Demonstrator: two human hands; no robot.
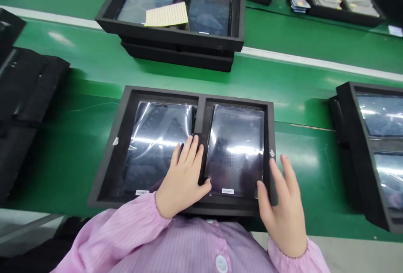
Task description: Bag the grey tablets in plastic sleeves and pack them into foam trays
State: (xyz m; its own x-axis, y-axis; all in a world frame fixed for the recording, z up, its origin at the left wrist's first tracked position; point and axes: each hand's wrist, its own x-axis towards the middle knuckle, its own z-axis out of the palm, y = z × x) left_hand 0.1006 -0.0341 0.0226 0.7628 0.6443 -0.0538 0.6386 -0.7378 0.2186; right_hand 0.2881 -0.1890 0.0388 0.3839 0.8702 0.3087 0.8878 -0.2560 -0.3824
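A black foam tray (126, 109) with two compartments lies on the green belt right in front of me. Each compartment holds a glossy dark tablet: one on the left (151, 139), one on the right (236, 147). My left hand (182, 176) lies flat with fingers stretched over the divider and the left tablet's lower right corner, its thumb touching the right tablet. My right hand (283, 206) is open, fingers spread, against the tray's right wall near its front corner. Neither hand holds anything.
Two stacked black trays (176, 38) with tablets and a yellow dotted sheet (166, 14) sit farther back. Another tray (349, 139) stands at the right, black foam pieces (25, 92) at the left. More trays with parts (340, 0) line the far belt.
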